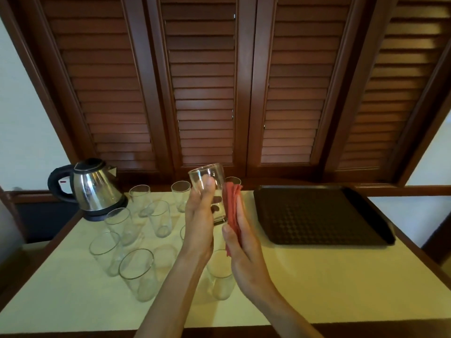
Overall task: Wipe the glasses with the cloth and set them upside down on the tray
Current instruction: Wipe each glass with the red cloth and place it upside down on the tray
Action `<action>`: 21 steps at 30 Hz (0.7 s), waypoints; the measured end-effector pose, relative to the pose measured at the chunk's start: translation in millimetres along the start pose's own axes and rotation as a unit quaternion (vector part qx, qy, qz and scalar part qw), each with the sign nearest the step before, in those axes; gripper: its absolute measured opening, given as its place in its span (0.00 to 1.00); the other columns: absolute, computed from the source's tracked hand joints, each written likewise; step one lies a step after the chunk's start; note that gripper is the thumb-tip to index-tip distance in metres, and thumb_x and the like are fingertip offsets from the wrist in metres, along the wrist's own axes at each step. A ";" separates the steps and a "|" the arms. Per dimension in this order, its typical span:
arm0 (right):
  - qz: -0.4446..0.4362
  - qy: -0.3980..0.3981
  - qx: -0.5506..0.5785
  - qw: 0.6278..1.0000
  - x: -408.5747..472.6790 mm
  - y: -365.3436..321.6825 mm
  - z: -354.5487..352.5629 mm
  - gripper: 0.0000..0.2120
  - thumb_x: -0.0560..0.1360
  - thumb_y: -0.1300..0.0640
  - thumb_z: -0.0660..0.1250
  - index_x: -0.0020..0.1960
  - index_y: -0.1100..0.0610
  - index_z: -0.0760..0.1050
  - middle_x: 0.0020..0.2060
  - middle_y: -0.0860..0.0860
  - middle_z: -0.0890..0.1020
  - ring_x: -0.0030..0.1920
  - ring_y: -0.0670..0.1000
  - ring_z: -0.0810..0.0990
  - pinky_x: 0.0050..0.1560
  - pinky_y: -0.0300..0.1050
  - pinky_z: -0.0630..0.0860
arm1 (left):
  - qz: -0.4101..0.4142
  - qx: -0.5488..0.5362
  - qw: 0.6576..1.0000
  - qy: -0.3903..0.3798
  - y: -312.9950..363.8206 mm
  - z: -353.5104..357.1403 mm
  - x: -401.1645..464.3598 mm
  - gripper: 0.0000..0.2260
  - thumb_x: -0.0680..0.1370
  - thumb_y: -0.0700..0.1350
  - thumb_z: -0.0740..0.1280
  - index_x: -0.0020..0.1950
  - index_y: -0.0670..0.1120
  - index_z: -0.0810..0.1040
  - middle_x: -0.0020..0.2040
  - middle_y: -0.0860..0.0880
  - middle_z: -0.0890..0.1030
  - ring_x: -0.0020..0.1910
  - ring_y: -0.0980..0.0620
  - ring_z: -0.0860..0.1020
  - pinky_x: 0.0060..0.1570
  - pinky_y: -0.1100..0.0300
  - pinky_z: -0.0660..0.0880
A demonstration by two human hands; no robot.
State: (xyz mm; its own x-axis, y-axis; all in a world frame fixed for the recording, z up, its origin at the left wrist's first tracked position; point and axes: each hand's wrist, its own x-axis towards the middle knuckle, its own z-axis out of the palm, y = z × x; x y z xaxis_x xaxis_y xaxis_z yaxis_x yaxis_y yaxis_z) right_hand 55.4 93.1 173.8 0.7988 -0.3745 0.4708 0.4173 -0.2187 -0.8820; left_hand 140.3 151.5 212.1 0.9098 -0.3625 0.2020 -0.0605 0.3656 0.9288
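Left of the tray [317, 215], left hand [199, 215] fingers clasp an upright glass [210, 181], mouth up; right hand [240, 240] fingers press the cloth [231, 206] against it.

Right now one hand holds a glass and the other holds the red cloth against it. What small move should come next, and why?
Probably rub the red cloth around the held glass. The left hand has it raised in its grip, the right hand presses the cloth on its side, and the dark tray holds no glasses, so wiping seems only just begun.

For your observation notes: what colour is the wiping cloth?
Red cloth, seen best in the head view.
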 end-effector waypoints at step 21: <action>0.230 0.149 0.310 0.910 33.2 -21.8 -16.4 0.17 0.84 0.59 0.57 0.70 0.51 0.75 0.58 0.53 0.85 0.58 0.51 0.84 0.56 0.46 0.80 | 0.097 -0.046 0.994 -0.001 -7.0 -19.3 7.2 0.35 0.64 0.45 0.81 0.70 0.51 0.73 0.59 0.48 0.83 0.59 0.38 0.85 0.61 0.38 0.80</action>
State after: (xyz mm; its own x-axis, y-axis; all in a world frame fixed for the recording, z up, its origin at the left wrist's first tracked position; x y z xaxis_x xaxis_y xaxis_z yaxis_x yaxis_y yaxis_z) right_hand 65.7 70.6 209.0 0.8361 -0.5465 -0.0479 0.3074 0.5391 -0.7842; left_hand 155.2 162.9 201.1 0.8834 -0.2795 0.3761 -0.1976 0.5057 0.8398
